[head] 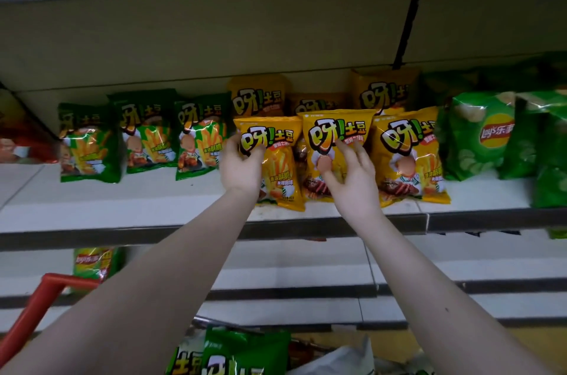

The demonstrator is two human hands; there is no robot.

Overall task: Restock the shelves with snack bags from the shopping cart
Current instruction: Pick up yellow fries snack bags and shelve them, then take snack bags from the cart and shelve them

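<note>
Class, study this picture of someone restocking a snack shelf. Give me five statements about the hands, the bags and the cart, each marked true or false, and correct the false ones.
1. The left hand grips the front-left yellow bag on the shelf. True.
2. The right hand touches a green bag. False: it touches the middle yellow bag.
3. The green fries bags stand to the left of the yellow ones. True.
4. The cart handle is blue. False: it is red.
5. On the shelf the hands reach to, the Lay's bags stand at the left end. False: they stand to the right of the yellow bags.
</note>
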